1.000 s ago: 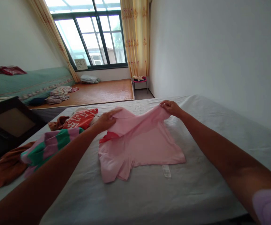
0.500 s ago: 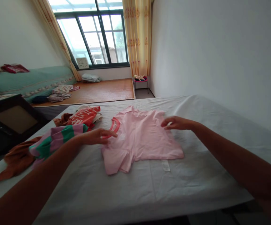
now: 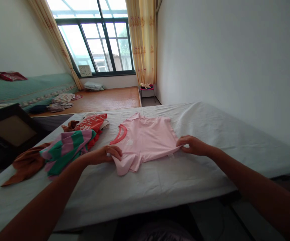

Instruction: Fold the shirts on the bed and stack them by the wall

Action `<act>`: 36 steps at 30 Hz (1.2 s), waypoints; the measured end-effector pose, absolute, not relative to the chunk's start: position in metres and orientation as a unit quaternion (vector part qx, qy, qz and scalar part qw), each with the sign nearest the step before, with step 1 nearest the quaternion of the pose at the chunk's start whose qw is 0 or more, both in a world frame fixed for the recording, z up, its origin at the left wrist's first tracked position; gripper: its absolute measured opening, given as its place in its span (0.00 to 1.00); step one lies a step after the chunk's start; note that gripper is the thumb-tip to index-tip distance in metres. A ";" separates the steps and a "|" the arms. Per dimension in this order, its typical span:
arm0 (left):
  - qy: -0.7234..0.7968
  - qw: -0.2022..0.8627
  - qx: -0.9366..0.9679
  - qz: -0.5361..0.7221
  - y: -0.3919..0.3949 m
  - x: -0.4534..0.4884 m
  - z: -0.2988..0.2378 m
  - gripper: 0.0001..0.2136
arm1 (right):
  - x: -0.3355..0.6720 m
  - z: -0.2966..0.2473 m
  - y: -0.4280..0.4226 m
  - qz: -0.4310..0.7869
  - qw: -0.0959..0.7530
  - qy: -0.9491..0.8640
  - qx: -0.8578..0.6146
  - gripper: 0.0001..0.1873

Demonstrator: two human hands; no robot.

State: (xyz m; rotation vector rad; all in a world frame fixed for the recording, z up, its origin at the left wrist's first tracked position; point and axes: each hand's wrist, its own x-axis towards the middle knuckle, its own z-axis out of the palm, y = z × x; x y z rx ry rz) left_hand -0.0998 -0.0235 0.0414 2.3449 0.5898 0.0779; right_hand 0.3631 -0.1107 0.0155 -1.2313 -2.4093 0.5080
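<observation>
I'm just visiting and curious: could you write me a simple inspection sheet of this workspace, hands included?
Surface: white sheet, wrinkled in places.
Job's things: red-collared pink T-shirt, spread out with its collar toward the left.
Clutter: green-and-purple striped garment, red garment with white lettering and brown garment, heaped loosely left of the shirt.
Grippers: two bare hands; the left hand pinches the near sleeve, the right hand the near hem corner.
Cables: nothing seen clearly; the floor below is dark.
Surroundings: window, square clock, patterned yellow curtain, dark cabinet, pink-rimmed stool.
</observation>
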 end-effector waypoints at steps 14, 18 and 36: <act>0.498 0.397 0.709 0.303 0.043 -0.063 0.022 0.34 | 0.360 0.006 -0.036 0.325 0.375 -0.587 -0.640 0.27; 0.474 0.410 0.710 0.321 0.043 -0.076 0.007 0.34 | 0.370 -0.009 -0.042 0.386 0.364 -0.570 -0.627 0.39; 0.461 0.410 0.767 0.175 0.033 -0.089 0.017 0.32 | 0.402 0.017 -0.075 0.517 0.130 -0.686 -0.494 0.24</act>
